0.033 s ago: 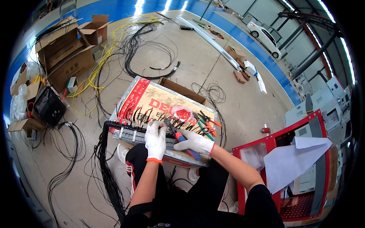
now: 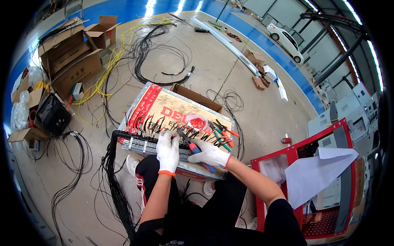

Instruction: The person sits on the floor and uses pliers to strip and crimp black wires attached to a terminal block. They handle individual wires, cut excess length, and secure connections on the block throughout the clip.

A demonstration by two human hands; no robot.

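Note:
My left hand [image 2: 167,149], in a white knit glove with an orange cuff, pinches a thin black wire [image 2: 174,133] with a red tip. In my gloved right hand [image 2: 211,155] is a pair of pliers [image 2: 192,146] with red and blue handles, its jaws close to the left fingertips. Both hands are over a grey terminal strip [image 2: 141,146]. Behind it, a row of short black wire ends stands up from a black cable bundle [image 2: 114,160]. A clear bag of small red terminals [image 2: 198,123] lies on the large carton [image 2: 154,102] beneath.
Orange-handled pliers [image 2: 231,132] rest right of the bag. Black cables [image 2: 143,61] and yellow cables [image 2: 104,82] lie on the floor ahead. Cardboard boxes [image 2: 78,67] are at the left. A red-framed cabinet [image 2: 293,158] with white paper [image 2: 320,176] stands at the right.
The pliers have turned very slightly in my right hand, with their handles a little closer together. My left hand has stayed in place.

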